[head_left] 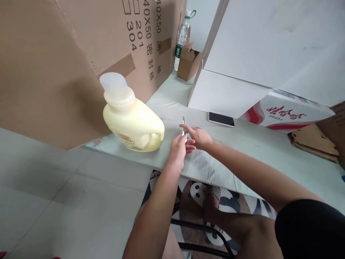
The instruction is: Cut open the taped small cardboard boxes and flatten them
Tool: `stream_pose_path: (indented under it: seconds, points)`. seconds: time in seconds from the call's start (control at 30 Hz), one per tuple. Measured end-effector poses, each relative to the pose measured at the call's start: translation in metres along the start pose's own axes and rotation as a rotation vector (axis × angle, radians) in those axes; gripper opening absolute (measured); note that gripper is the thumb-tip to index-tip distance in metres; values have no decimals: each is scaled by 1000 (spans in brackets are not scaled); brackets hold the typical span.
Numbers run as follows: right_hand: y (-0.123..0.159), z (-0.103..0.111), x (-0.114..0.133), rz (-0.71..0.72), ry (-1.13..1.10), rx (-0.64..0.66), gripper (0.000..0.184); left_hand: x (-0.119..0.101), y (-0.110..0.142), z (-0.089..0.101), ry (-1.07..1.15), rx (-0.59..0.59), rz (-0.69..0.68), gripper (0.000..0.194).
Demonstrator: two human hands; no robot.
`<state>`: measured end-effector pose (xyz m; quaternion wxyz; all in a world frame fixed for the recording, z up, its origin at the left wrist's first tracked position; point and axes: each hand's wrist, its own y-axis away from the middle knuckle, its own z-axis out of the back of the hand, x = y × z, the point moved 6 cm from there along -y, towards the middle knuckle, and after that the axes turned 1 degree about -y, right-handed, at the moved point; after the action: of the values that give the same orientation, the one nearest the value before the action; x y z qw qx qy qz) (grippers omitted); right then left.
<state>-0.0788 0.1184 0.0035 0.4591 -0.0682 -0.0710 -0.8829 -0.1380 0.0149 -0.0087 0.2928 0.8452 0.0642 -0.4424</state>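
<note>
Both hands meet over the front of a pale table [256, 144]. My left hand [178, 151] and my right hand [198, 137] are closed together on a small utility knife [184, 126], whose thin blade points up and away. Just left of the hands stands a pale yellow detergent jug [134, 122] with a whitish cap and a handle facing the hands. The hands do not touch the jug.
A big cardboard box [81, 54] leans behind the jug. A black phone [221, 119] lies past the hands, beside a white box [229, 93] and a red-and-white carton [285, 113]. A water bottle [183, 36] and small open carton [188, 61] stand at the back.
</note>
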Motion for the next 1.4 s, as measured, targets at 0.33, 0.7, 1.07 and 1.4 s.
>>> stream_pose_path:
  seconds: [0.33, 0.7, 1.07, 1.4]
  points:
    - [113, -50, -45, -246, -157, -332, 55, 13, 0, -13, -9, -16, 20, 16]
    - [123, -51, -55, -380, -136, -318, 43, 19, -3, -35, -117, 74, 13, 3]
    - [126, -46, -53, -405, -140, -314, 42, 37, -1, -37, -480, 65, -103, 4]
    - [124, -52, -55, -386, -122, -375, 38, 35, 1, -45, -473, 141, -214, 15]
